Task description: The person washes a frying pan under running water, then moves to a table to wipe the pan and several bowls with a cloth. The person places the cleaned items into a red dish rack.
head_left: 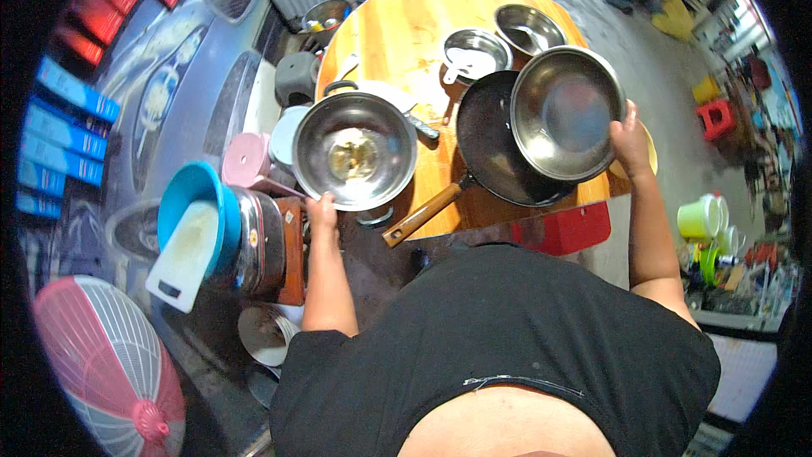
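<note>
My left hand point(322, 218) is closed on the near-left rim of a two-handled steel pot point(313, 140), which has a shallow, yellowish liquid or stain in its bottom. My right hand point(629, 145) grips the right rim of a wide steel bowl point(568, 106), tilted over the right part of a black frying pan point(491, 140). The pan's wooden handle point(423, 216) points toward me past the table's near edge. Between pot and pan lies a knife point(421, 125), its blade partly hidden by the pot.
On the wooden table point(406, 17) stand two smaller steel bowls, one point(476, 49) holding a white utensil, the other point(530, 30) farther right. A blue basin point(227, 211) with a white cutting board point(188, 250), pink and grey stools, and a pink fan point(110, 364) crowd the left.
</note>
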`<state>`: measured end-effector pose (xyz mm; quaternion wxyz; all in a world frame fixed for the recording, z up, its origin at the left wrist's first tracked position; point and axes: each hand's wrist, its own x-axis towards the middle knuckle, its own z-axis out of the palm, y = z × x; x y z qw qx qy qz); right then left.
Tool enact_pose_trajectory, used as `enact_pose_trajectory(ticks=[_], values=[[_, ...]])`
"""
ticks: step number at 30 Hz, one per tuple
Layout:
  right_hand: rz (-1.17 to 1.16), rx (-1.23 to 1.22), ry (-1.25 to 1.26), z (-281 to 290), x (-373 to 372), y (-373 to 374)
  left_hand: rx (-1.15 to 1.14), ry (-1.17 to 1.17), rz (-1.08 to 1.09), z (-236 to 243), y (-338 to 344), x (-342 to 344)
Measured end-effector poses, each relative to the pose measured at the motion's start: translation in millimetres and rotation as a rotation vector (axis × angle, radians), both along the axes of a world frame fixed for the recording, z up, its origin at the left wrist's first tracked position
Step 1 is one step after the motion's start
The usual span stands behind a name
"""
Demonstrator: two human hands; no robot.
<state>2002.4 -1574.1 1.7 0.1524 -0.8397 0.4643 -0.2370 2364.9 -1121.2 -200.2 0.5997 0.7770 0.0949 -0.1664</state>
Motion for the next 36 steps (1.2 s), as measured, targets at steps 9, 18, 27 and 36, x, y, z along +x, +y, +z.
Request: enact_pose_trajectory(ticks=[9,18,27,36], values=[[-0.004,-0.008,0.356,-44,-8,-30,-0.240,-0.065,-0.002,57,13,-2],[0.064,0.582,0.136,-110,0,-43,-0.472,0.153,0.090,100,14,-57],[0.040,1.127,-0.023,-131,14,-71,-0.426,0.015,0.072,131,24,-98],[0.159,0.838,-0.378,-108,-15,-73,-0.293,-0.006,-0.149,146,-14,-102]])
